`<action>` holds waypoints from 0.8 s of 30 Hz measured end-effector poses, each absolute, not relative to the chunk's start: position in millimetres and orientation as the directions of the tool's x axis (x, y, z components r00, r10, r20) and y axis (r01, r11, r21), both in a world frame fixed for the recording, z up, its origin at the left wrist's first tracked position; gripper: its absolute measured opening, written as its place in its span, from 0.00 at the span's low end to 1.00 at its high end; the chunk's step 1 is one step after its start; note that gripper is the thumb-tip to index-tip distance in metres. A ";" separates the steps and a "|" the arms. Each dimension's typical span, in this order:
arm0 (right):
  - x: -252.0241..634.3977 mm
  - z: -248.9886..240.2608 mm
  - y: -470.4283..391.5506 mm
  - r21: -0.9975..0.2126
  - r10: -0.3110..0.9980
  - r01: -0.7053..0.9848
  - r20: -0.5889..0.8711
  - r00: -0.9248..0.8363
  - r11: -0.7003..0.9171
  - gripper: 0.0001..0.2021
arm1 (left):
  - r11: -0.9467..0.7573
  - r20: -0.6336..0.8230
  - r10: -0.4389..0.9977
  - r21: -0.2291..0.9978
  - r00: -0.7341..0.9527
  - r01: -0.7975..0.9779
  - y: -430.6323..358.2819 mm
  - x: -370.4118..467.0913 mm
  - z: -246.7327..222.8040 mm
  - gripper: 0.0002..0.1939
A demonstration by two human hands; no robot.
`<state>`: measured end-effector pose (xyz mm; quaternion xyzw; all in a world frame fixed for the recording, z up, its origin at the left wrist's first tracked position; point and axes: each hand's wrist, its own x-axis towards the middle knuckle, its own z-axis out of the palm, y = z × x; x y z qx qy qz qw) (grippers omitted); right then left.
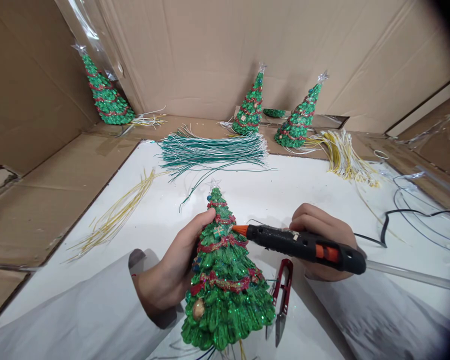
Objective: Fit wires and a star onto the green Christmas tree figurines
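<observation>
A glittery green Christmas tree figure (228,305) with red garlands and a clear star on top leans in my left hand (176,260), the thumb on its upper left side. My right hand (322,235) is wrapped round a black glue gun (277,241). The gun's orange nozzle points left and meets the front of the tree's upper part, beside a small gift-shaped ornament (218,230). A clear glue stick (412,275) extends from the gun's rear. Dark and yellow wires show under the tree's base. Red-handled snips (284,290) lie just right of the tree.
Behind are a bundle of green wires (213,150), yellow-white wires (347,155), and three more trees (107,100), (249,107), (300,117) near cardboard walls (195,55). Loose yellow wires (116,215) lie left on the white board (153,200). A black cord (386,225) curves at right.
</observation>
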<state>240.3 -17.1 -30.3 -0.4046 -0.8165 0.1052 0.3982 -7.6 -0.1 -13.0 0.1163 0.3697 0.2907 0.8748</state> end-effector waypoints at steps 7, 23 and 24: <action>235.0 -23.5 -15.1 -0.492 0.779 0.641 0.557 -0.288 0.589 0.04 | 0.803 -0.557 0.596 0.406 0.579 -0.436 0.0 -8.0 -13.4 0.17; 247.1 -48.9 9.4 -0.584 0.950 0.798 0.143 0.277 -0.145 0.25 | 0.859 -0.667 0.511 0.416 0.543 -0.298 -2.3 -10.4 -6.3 0.23; 246.5 -48.9 8.8 -0.579 0.951 0.803 0.143 0.273 -0.143 0.26 | 0.853 -0.672 0.521 0.432 0.526 -0.294 -1.2 -11.0 -5.4 0.24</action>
